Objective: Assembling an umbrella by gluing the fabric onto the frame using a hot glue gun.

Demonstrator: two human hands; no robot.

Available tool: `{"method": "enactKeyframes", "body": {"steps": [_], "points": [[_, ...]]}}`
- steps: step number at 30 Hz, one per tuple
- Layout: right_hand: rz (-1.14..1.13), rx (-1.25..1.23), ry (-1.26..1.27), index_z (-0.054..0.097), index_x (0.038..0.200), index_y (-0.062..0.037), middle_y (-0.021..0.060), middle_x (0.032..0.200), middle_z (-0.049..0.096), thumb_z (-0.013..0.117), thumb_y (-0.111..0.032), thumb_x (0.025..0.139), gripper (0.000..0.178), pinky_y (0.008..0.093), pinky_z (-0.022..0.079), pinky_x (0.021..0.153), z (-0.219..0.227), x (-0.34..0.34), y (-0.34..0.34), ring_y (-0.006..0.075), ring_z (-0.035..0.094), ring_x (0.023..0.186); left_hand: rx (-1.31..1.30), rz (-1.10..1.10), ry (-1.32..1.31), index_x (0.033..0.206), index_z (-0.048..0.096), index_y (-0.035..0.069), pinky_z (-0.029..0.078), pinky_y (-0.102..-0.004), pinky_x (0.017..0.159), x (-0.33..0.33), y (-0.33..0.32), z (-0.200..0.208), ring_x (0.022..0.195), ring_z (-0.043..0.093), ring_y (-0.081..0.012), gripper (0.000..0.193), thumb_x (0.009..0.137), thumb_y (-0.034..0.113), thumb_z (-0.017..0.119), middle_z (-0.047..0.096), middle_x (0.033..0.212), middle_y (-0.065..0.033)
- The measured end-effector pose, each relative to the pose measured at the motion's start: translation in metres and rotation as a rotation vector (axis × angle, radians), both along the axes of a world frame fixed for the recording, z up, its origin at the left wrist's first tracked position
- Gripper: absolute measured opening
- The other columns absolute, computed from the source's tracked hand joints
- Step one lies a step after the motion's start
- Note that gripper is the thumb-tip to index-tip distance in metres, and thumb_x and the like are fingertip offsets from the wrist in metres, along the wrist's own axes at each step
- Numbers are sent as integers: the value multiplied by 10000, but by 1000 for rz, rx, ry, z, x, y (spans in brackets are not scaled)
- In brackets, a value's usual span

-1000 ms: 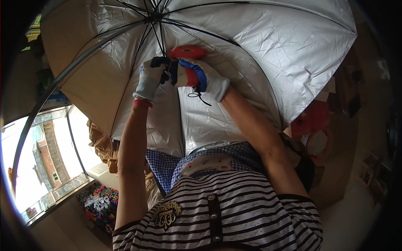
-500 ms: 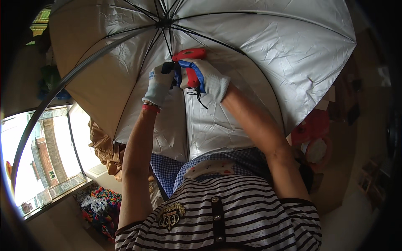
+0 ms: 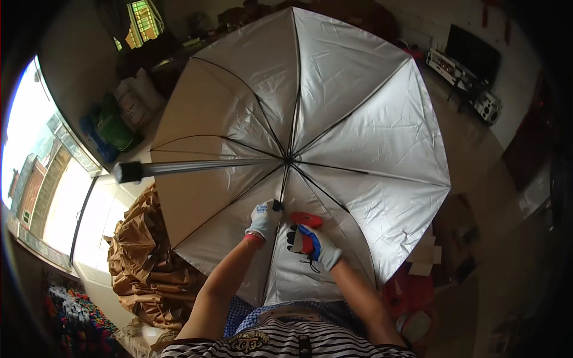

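The open umbrella with a silver-coated fabric lining (image 3: 376,134) spreads beneath and beyond both our hands, its inner side facing us. Its grey tubular shaft (image 3: 206,167) runs out to the left beyond our left hand, ending in a dark cylindrical grip (image 3: 127,172).

Our left hand (image 3: 262,221), in a white knit glove with dark fingertips, has its fingers curled beside a thin black metal rib (image 3: 282,190); we cannot tell whether they pinch it. Our right hand (image 3: 320,246), in a white glove with a blue coating, is wrapped around a red plastic handheld tool (image 3: 307,219), whose head stands just past the fingers, near the left hand but seemingly apart from it. A thin black cord (image 3: 313,264) hangs below the right hand.

We judge the step in hand to be close work at the rib, between two applications of the tool. The next move seems to call for the left hand to steady the rib while the right lines up the tool's head, clear of our fingertips.

As for containers, white sacks (image 3: 131,102) and a green bag (image 3: 116,125) stand well beyond the left hand, bulging; their contents are hidden. A brown crumpled heap (image 3: 152,262) lies nearer that hand.
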State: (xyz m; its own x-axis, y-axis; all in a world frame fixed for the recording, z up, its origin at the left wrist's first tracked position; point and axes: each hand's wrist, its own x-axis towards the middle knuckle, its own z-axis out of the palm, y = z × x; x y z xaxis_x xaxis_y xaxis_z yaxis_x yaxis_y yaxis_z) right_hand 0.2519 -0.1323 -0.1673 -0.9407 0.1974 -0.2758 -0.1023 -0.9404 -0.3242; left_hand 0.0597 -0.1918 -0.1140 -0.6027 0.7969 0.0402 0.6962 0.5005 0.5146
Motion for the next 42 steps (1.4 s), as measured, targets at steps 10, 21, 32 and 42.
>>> {"method": "enactKeyframes", "body": {"steps": [10,21,32,42], "points": [[-227,476,-231,556,1233,-56,86,1021,677,686,-204,885,399,392,588,772,9,48,-54,221,694,859,28,14,31,948,653,95,509,-459,822,15,-60,-2,927,654,-368,231,847,280,558,687,962,-172],[-548,528,-108,561,1219,-35,83,1041,666,634,-129,891,349,371,581,779,22,80,-33,239,687,874,20,-11,317,996,616,66,519,-440,834,-33,-41,47,966,652,-351,201,885,168,483,662,1064,-185],[-507,531,-101,599,1089,-47,77,896,667,665,-93,863,240,354,572,735,24,42,-83,202,676,768,-49,158,381,1116,599,88,516,-442,854,-107,-38,19,1009,635,-357,265,886,176,500,614,1152,-155],[-540,577,-185,622,1037,-43,32,926,660,667,-146,873,199,291,549,703,-20,34,-92,131,663,780,453,104,551,1357,450,93,493,-445,890,15,-39,-55,1086,574,-390,705,768,386,706,497,1272,-235]]}}
